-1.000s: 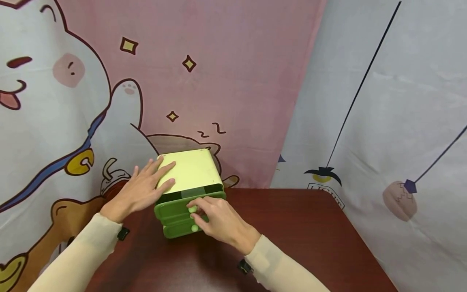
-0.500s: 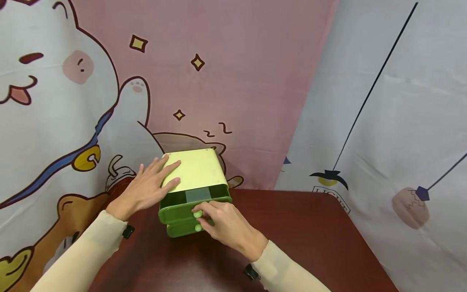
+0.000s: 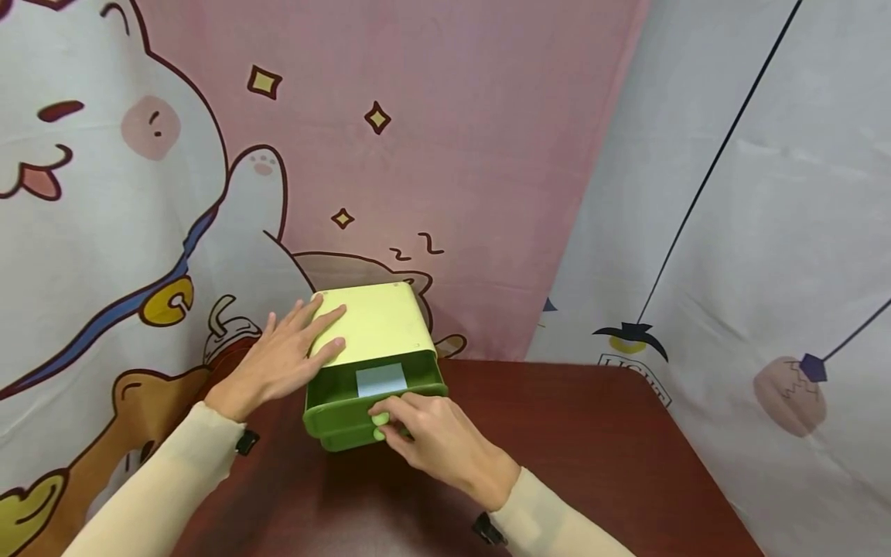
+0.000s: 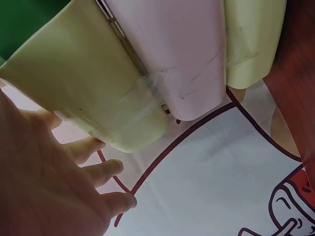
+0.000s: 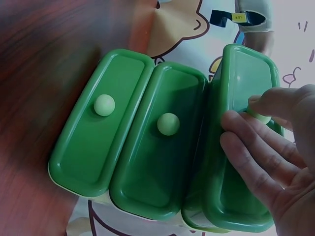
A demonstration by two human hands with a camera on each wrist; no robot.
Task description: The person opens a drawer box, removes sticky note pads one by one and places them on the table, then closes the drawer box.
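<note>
A small drawer cabinet [image 3: 376, 317] with a pale yellow top stands on the table. My left hand [image 3: 278, 356] rests on its top left edge, fingers spread and straight. The green top drawer [image 3: 337, 418] is pulled partway out. My right hand [image 3: 442, 441] pinches its light green round knob [image 3: 380, 418] between thumb and fingers. A pale blue rectangular piece [image 3: 381, 380] lies in that drawer. In the right wrist view, the middle drawer [image 5: 147, 172] and bottom drawer [image 5: 81, 152] sit closed, each with a round knob.
The dark red-brown table [image 3: 557, 456] extends right and toward me. A cartoon-printed cloth [image 3: 473, 193] hangs right behind the cabinet. In the left wrist view, the cabinet's side shows yellow and pink sections [image 4: 172, 54] with clear tape [image 4: 147, 91].
My right hand has drawn the top drawer out toward me, and more of its inside and the pale blue piece shows. The left hand has stayed on the cabinet. The head view has shifted slightly.
</note>
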